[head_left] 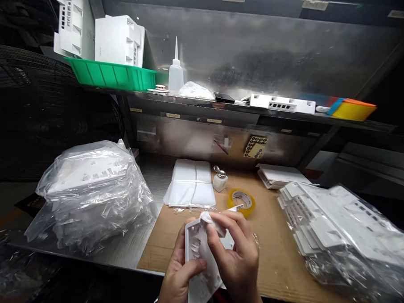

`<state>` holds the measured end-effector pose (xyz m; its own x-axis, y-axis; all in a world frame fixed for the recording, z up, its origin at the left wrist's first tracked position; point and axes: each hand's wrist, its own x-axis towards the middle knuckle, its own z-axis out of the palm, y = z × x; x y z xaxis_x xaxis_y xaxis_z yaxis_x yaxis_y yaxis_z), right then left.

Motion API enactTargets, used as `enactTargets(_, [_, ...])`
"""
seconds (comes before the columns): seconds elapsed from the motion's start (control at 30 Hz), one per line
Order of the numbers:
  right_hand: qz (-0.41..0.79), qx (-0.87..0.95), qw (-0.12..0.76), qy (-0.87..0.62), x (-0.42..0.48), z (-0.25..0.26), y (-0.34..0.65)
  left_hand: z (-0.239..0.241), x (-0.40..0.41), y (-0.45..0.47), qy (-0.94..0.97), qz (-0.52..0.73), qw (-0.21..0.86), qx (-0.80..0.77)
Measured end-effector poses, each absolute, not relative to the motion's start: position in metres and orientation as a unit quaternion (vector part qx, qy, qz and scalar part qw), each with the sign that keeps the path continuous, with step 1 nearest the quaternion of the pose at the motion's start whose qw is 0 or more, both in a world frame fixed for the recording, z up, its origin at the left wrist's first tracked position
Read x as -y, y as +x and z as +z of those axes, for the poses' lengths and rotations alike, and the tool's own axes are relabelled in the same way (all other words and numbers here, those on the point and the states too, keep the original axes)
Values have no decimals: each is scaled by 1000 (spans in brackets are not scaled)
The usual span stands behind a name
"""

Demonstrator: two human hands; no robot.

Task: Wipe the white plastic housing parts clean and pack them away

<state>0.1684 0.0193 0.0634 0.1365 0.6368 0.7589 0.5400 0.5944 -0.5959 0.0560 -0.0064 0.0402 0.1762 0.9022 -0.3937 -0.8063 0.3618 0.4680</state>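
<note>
My left hand is closed round the left edge of a white plastic cover, its thumb lying on the inner face. The cover is tilted, with small ribs and posts showing inside. At its top corner my right hand pinches a crumpled white wipe between thumb and fingers and presses it to the edge. Part of the cover is hidden behind the right hand. Just beyond the hands lies a roll of yellow tape. A small pump bottle stands beside a stack of clear bags.
Bagged white covers are piled at left and right on the bench. Cardboard covers the work surface. The shelf above carries a green bin, a squeeze bottle and a yellow bin. A large fan stands left.
</note>
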Motion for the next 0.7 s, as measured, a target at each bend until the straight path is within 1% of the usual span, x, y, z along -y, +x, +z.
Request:
enactTargets(0.1, [36, 666, 602, -440, -20, 64, 169, 42, 6, 56, 72, 571, 755, -313])
enactTargets(0.2, [3, 649, 609, -455, -32, 60, 187, 44, 4, 50, 83, 566, 747, -338])
enactTargets(0.3, [-22, 570, 622, -536, -59, 42, 228, 43, 0, 38, 85, 562, 743, -353])
enactTargets(0.33, [-25, 534, 608, -587, -72, 33, 245, 42, -1, 33, 82, 565, 742, -350])
enactTargets(0.4, [-18, 497, 543, -677, -97, 9, 277, 41, -3, 22, 80, 574, 744, -332])
enactTargets(0.53, [41, 515, 453, -727, -138, -30, 315, 35, -3, 0, 78, 586, 751, -293])
enactTargets(0.63, [56, 527, 427, -732, -145, -32, 318, 26, -5, -16, 76, 562, 789, -236])
enactTargets(0.7, [54, 529, 433, -728, -130, -24, 313, 17, -7, -27, 109, 525, 831, -150])
